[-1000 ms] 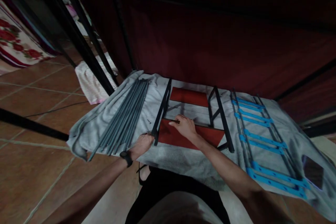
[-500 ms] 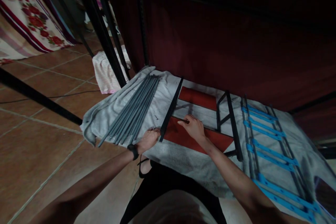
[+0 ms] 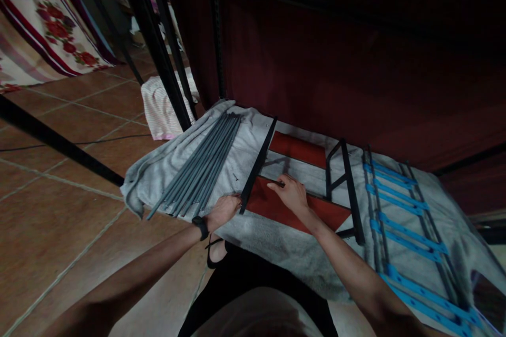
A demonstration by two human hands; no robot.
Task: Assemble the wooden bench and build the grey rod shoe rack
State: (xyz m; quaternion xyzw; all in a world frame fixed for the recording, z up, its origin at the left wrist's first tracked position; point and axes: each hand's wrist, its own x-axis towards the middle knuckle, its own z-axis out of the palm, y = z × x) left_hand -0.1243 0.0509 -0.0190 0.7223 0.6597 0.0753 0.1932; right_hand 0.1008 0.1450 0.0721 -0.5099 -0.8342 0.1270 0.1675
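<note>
A small black frame (image 3: pixel 259 166) with red-brown panels lies on the grey cloth before me. My left hand (image 3: pixel 226 208), a dark watch on its wrist, has its fingers curled round the near end of the frame's left side bar. Over the nearer red panel (image 3: pixel 328 212) is my right hand (image 3: pixel 291 192), closed in a pinch on the thin dark rod along that panel's far edge. The farther red panel (image 3: pixel 298 149) lies between the side bars, untouched. At the frame's right end stands a black side piece (image 3: pixel 351 189) with a crossbar.
A bundle of grey tubes (image 3: pixel 200 166) lies on the cloth (image 3: pixel 272 237) to the left. On the right are dark rods joined by blue strips (image 3: pixel 409 202). Black metal posts (image 3: pixel 152 31) rise at the left, and a dark red curtain (image 3: pixel 316 68) hangs behind.
The view has shifted very slightly. Both hands keep their places on the frame and the panel's rod, with little visible movement.
</note>
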